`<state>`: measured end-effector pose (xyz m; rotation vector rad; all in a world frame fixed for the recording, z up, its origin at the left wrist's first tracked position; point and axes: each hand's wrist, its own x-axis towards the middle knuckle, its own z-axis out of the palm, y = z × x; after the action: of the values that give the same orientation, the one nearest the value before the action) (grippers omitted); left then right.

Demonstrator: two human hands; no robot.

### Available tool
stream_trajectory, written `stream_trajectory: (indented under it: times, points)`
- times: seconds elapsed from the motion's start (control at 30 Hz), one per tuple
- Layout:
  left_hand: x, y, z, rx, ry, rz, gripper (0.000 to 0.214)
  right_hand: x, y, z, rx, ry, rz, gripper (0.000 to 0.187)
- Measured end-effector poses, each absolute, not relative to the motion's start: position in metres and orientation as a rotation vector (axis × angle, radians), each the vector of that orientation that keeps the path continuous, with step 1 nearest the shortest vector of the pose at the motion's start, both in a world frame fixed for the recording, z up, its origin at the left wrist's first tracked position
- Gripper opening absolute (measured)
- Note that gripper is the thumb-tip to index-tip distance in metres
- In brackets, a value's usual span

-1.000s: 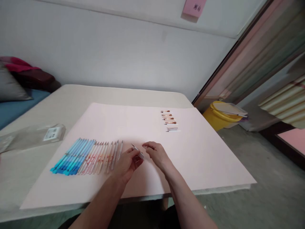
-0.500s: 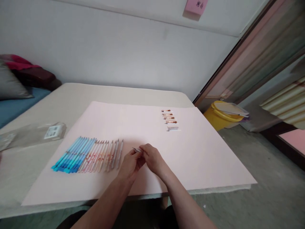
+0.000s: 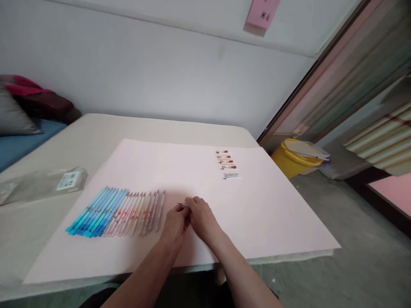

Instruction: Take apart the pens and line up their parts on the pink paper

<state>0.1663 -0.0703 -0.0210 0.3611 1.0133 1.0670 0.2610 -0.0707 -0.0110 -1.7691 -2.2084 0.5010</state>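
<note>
My left hand (image 3: 176, 222) pinches a thin, pale pen refill (image 3: 183, 205) with a dark point directed to the left. My right hand (image 3: 201, 217) is closed at the other end of it, its fingertips meeting the left ones, so most of the piece is hidden. Left of my hands lies a slanted row of pens: pale, patterned pens (image 3: 136, 214) nearest, then blue pens (image 3: 96, 211) farther left. Farther back on the right, several thin refills with dark tips lie beside short printed pieces (image 3: 228, 167), stacked in a column.
Under everything is a large pale pink sheet (image 3: 272, 214) on the table. A clear plastic bag (image 3: 35, 184) with a white label lies at the left. Beyond the table's right edge stands a yellow bucket (image 3: 285, 160). The wall (image 3: 154, 77) rises behind.
My right hand has turned slightly and closed in further over the refill, covering more of it. The whole view has shifted a little; the laid-out pens and pieces stay in place.
</note>
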Motion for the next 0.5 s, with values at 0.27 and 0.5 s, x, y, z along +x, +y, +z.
stream_trajectory:
  times: [0.27, 0.5]
  points:
    - [0.164, -0.065, -0.022, 0.366, 0.946, 1.024, 0.005, 0.271, -0.066, -0.01, -1.673, -2.243, 0.503, 0.026]
    - [0.164, -0.058, -0.017, 0.285, 1.0, 0.933, 0.016, 0.317, -0.045, -0.013, -1.622, -2.263, 0.464, 0.042]
